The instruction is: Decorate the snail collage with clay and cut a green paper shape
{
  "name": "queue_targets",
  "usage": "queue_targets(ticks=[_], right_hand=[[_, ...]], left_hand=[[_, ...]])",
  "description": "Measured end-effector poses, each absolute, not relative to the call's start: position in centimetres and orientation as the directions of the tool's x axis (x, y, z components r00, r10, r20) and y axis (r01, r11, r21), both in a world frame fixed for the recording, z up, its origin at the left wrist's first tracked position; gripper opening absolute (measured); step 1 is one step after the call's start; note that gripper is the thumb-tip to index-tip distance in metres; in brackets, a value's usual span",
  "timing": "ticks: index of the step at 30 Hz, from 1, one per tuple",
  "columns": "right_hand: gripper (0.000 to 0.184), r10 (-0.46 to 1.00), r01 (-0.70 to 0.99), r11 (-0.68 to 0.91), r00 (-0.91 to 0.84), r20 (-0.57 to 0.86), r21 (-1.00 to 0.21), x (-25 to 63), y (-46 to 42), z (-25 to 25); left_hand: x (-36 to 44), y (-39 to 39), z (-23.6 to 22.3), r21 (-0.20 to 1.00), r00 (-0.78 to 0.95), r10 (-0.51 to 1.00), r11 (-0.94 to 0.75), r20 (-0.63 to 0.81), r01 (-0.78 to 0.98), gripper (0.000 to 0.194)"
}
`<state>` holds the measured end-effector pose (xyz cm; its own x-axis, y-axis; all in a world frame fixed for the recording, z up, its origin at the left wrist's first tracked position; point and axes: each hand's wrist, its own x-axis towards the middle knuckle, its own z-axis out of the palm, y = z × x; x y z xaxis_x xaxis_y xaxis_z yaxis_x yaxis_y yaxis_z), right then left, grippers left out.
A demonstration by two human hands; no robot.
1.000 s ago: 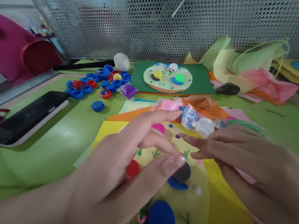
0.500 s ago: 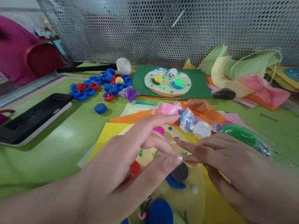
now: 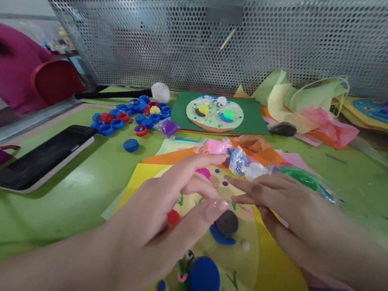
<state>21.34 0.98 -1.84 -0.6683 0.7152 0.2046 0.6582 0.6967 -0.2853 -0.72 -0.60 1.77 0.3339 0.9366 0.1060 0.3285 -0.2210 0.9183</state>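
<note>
Beneath the fingers (image 3: 247, 187), cream disc (image 3: 234, 261).

The person's left hand (image 3: 158, 216) arches over a pale yellow disc (image 3: 237, 258) dotted with clay bits, while the right hand (image 3: 285, 207) reaches a fingertip beside a tiny purple dot (image 3: 225, 183). Off to my left, a phone (image 3: 43, 158) lies near blue and red caps (image 3: 123, 115).
</note>
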Motion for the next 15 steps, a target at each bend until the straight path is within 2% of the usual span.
queue_targets(ticks=[7, 12, 15], right_hand=[[0.055, 0.74, 0.712, 0.673, -0.642, 0.2, -0.202, 21.09, 1.11, -1.88], [0.059, 0.765, 0.729, 0.644, -0.616, 0.187, -0.234, 20.8, 1.24, -1.77], [0.058, 0.768, 0.737, 0.639, -0.628, 0.126, -0.221, 20.64, 1.28, -1.67]], left_hand=[[-1.23, -0.24, 1.65, 0.846, 0.446, 0.883, -0.344, 0.144, 0.408, 0.041], [-1.44, -0.14, 1.3, 0.795, 0.465, 0.87, -0.395, 0.163, 0.46, 0.04], [-1.69, 0.19, 1.49, 0.751, 0.448, 0.875, -0.419, 0.184, 0.51, 0.041]])
